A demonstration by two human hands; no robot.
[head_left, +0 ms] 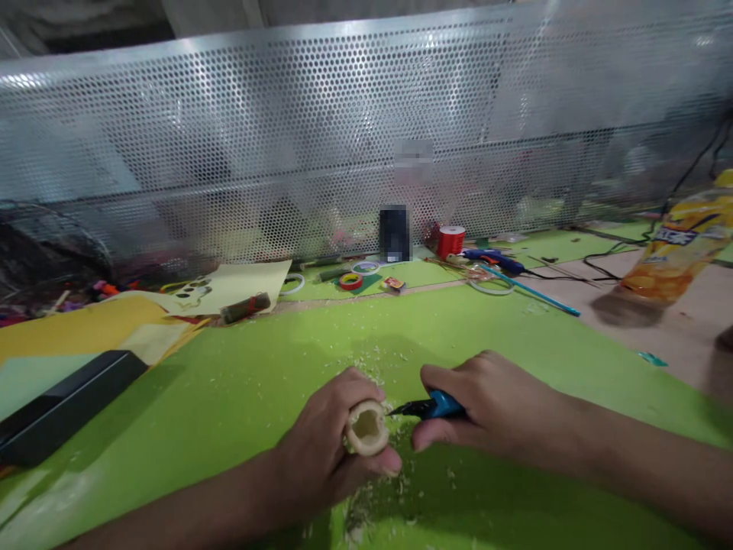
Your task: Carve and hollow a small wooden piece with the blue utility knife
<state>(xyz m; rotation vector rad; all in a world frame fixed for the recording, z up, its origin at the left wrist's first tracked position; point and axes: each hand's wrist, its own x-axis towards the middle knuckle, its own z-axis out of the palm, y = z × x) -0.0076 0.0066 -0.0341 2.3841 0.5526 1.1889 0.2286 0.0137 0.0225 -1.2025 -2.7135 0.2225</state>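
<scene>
My left hand (337, 424) is closed round a short, pale, hollow wooden tube (367, 437), whose open end faces me. The rim of the tube is thick and slightly uneven. From the right, my right hand (486, 405) grips a blue utility knife (443, 405). Its dark, pointed tip is at the right side of the tube's rim; whether it touches I cannot tell. Pale shavings (366, 367) lie scattered on the green sheet (229, 412) under and beyond both hands.
A black box (74, 401) and yellow paper (114, 317) lie at left. Farther back are a red tape roll (351, 282), a small box (393, 285), a red spool (451, 241) and a blue glue gun (495, 260). A drink bottle (676, 252) stands right, before a perforated metal panel (321, 114).
</scene>
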